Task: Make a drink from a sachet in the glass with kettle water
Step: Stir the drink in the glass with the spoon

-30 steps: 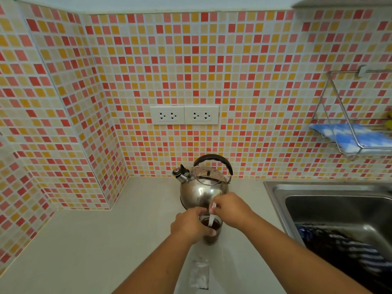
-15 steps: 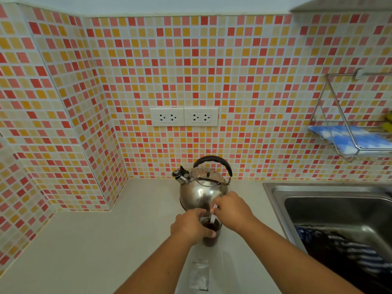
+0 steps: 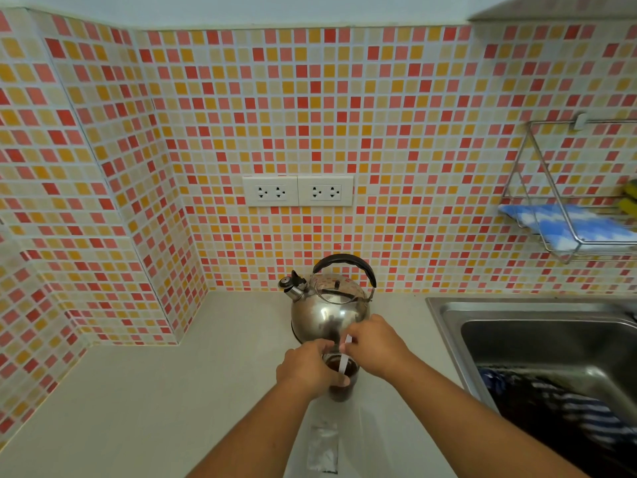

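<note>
Left hand (image 3: 305,369) wrapped around the glass (image 3: 340,381), steadying it on the counter (image 3: 155,391). Right hand (image 3: 374,346) just beside it on the other side, fingertips pinched on a thin white strip (image 3: 344,361) that dips into the dark drink; could be a stirrer or a tag, too small to tell. Glass between both hands, upright, filled with brown liquid, so probably late in the task: stirring or steeping. Likely warm, smooth and breakable, heavier than it looks with liquid inside; best held low around the wall with a full wrap, as now, never by the rim. Strip light and limp-looking, only good for a fingertip pinch near its top end. Nearer the body than the hands, an opened silver sachet (image 3: 323,450) lying flat, apart from the glass; flimsy, crinkly, easy to slide away. Beyond the hands, a shiny steel kettle (image 3: 327,305) just behind the glass, lid on, spout toward the left hand's side; probably hot on the body, so only the black arched handle on top for lifting. Out past the right hand, a steel sink (image 3: 448,315).
</note>
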